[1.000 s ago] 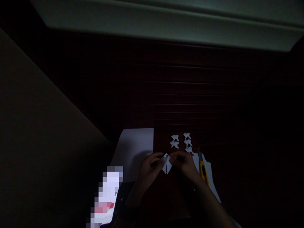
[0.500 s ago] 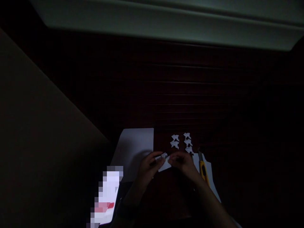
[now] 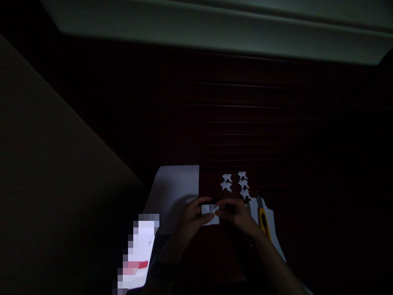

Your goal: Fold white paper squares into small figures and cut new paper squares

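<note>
A small white square of folded paper (image 3: 210, 220) with crease lines is held between both hands over the dark table. My left hand (image 3: 193, 216) grips its left side, the thumb lying across the front. My right hand (image 3: 235, 211) pinches a fold near the paper's upper right with thumb and finger. Beyond the hands lie several small folded paper figures in two columns, a left one (image 3: 226, 182) and a right one (image 3: 243, 184).
A large white sheet (image 3: 178, 180) lies to the left. On the right, a yellow utility knife (image 3: 263, 221) rests on white paper sheets (image 3: 274, 229). A lit, partly pixelated screen (image 3: 141, 246) stands at lower left. Dark slatted panelling (image 3: 227, 106) rises behind.
The folded paper has turned from tilted to nearly square-on, with more of its creased face showing. My right hand has shifted its pinch to a fold at the upper right.
</note>
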`<state>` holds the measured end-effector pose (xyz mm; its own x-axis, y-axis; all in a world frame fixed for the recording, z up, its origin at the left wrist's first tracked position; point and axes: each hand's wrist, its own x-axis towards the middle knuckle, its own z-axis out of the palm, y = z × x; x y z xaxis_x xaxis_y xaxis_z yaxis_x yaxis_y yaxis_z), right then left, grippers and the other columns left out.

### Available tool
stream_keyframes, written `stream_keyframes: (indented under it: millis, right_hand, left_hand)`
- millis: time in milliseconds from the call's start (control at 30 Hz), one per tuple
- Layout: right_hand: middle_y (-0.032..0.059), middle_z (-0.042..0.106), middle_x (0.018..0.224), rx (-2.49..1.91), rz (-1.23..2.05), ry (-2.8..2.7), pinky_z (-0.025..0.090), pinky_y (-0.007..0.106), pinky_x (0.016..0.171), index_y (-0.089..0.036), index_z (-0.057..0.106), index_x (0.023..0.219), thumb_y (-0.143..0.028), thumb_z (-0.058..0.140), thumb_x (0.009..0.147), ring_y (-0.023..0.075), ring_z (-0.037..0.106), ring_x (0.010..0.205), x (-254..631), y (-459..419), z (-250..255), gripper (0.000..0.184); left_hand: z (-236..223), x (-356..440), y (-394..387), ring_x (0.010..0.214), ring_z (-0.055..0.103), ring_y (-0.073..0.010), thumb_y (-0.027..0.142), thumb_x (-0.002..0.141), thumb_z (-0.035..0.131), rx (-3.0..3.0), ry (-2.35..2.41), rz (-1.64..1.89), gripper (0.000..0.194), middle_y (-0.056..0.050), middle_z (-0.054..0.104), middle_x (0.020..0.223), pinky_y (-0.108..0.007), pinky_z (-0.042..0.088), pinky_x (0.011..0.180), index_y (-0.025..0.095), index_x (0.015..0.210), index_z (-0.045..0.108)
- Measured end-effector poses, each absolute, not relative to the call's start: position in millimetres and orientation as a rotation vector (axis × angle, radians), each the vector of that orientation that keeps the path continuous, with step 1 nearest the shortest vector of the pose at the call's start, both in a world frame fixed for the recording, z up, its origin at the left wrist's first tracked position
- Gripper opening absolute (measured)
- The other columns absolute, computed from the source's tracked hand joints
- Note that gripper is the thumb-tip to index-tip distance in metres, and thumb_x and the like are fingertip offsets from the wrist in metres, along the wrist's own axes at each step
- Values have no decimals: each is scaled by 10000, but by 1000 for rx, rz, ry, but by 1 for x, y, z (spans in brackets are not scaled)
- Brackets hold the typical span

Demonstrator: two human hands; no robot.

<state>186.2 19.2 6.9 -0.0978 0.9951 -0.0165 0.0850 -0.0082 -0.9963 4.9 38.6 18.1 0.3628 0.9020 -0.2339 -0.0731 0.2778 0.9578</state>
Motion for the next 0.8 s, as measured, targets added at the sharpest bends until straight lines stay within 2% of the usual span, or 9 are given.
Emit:
stream_keyframes:
  millis: [200, 333, 567, 800]
  right_hand:
    - [8, 645, 747, -1206, 1344, -1191, 445, 261, 654, -192, 723, 837, -247, 752, 649, 149, 568, 706, 187, 19, 2, 198]
    - [12, 641, 745, -1232, 1334, -1186, 445, 262, 642, -192, 727, 873, -256, 756, 643, 152, 569, 703, 186, 20, -1, 241]
    - [18, 669, 710, -1273, 1327, -1189, 443, 263, 606, -194, 747, 824, -321, 744, 660, 151, 581, 645, 183, 20, 1, 207]
    - [36, 710, 785, -1191, 1418, -1118, 470, 287, 677, -194, 748, 839, -307, 748, 662, 171, 621, 704, 182, 17, 5, 210]
  left_hand:
    - [19, 6, 38, 840, 658, -228, 255, 674, 713, 1095, 978, 861, 343, -82, 703, 901, -320, 510, 732, 148, 988, 630]
    - [20, 6, 37, 835, 661, -235, 261, 679, 709, 1056, 976, 867, 357, -103, 703, 937, -324, 514, 719, 142, 1005, 623]
    - [23, 6, 36, 792, 666, -218, 273, 678, 715, 1003, 968, 835, 361, -91, 707, 914, -302, 513, 673, 152, 1006, 625]
    - [25, 6, 34, 752, 648, -187, 253, 688, 710, 979, 928, 849, 324, -88, 697, 908, -272, 500, 651, 141, 983, 636]
